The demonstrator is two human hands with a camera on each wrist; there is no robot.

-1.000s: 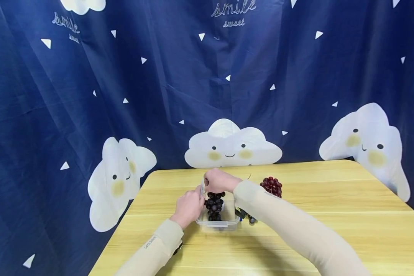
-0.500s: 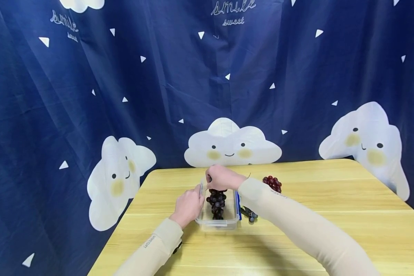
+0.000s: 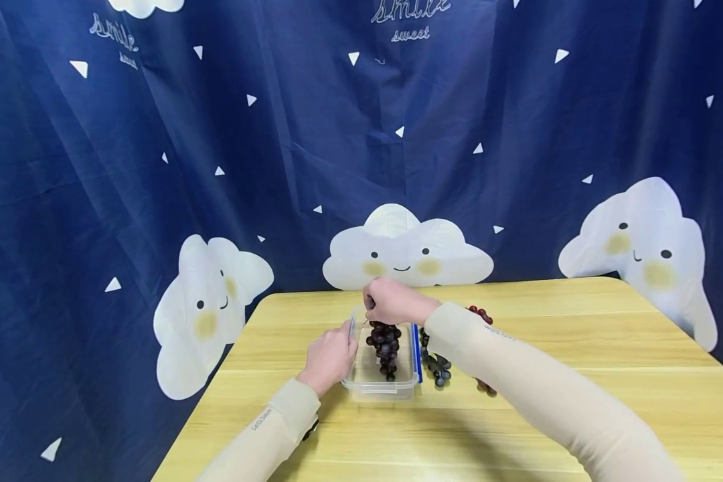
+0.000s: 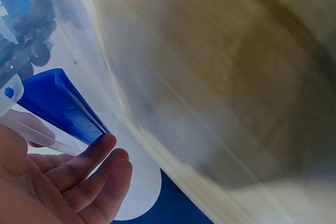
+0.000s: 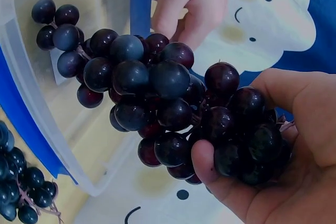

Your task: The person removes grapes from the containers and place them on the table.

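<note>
My right hand (image 3: 395, 301) holds a bunch of dark purple grapes (image 3: 385, 343) by its stem end, over the clear plastic box (image 3: 378, 395). In the right wrist view, the thumb and fingers close round the upper grapes (image 5: 168, 87), and the bunch trails toward the box interior. My left hand (image 3: 330, 358) is at the box's left side. Up close in the left wrist view, its fingers (image 4: 86, 174) are curled at a blue-edged side flap (image 4: 63, 106) of the box, and blurred grapes show through the plastic.
Right of the box lie black grapes (image 3: 438, 368), beside its blue-edged right flap (image 3: 417, 355). Red grapes (image 3: 480, 314) are partly hidden behind the right sleeve (image 3: 518, 368). The wooden table (image 3: 578, 335) ends at a blue cloud-print curtain (image 3: 313, 147).
My right hand has risen and shifted slightly right, drawing the grape bunch up and rightward. More of the black grapes beside the box now shows. My left hand stays at the box's left side.
</note>
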